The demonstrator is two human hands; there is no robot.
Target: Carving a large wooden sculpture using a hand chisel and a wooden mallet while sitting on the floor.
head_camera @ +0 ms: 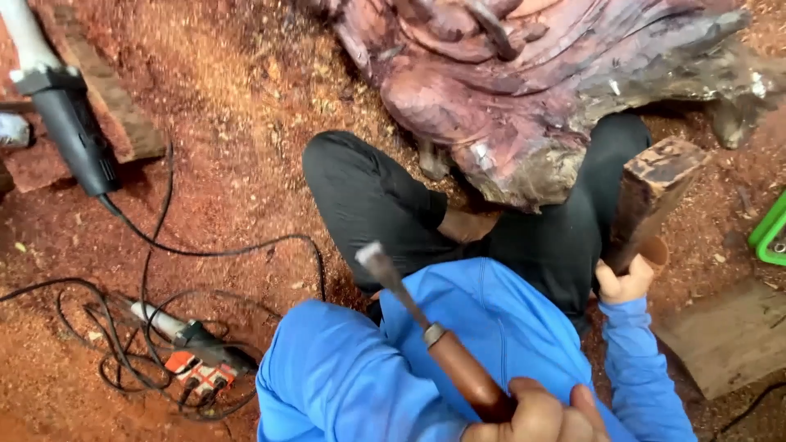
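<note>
Item 1, nearest the camera: left hand (540,417) at the lower edge of the view, grip wrapped tight around the brown wooden handle of a chisel (434,340). The chisel slants up and to the left over the person's blue sleeves, a metal ferrule at mid-length, its grey steel blade ending above the lap

Item 2: right hand (624,282), blue cuff at the wrist, grip closed around the lower end of a wooden mallet (651,200). The mallet is a dark, blocky piece of wood with a worn, pale-flecked top face, raised and tilted to the right, its head just beside the carved stump

Item 3: the person's legs in black trousers (368,200), folded on the floor, one bare foot showing between them under the stump

Item 4: large carved wood stump (524,82), reddish purple with grey weathered bark, deep flowing grooves cut in it, lying across the top of the view just beyond the knees

Item 5: floor (229,98) covered in red sawdust and chips

Item 6: black cables (155,245) looping over the sawdust at left, with a small corded tool (192,336) and an orange-and-white plug block near it

Item 7: black-bodied power tool (70,131) at far upper left, resting against a wooden plank (110,94)

Item 8: flat wooden board (729,336) at right, and a green frame (770,233) at the right edge
</note>
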